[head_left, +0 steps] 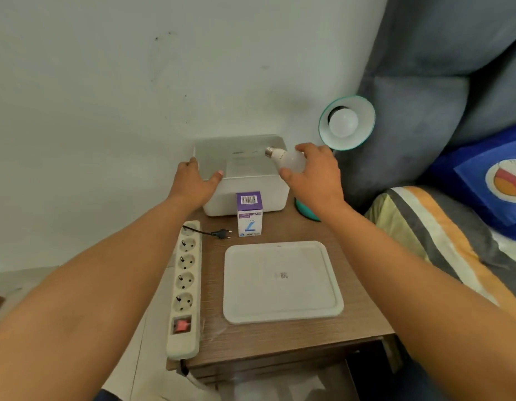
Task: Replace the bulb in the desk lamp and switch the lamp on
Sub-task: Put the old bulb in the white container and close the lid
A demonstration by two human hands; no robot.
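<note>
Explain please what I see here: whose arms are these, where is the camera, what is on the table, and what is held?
There is no robot. A person wears one wide camera on the head, looking down, so both bare arms reach in from below.

The right hand holds a loose bulb over an open white bin. The left hand rests on the bin's rim.

The lamp at the back right already has a bulb in its shade; it is not lit.

On the wooden table also lie a bulb box, a white lid, a power strip along the left edge, and a loose plug, not pushed into any socket.
</note>
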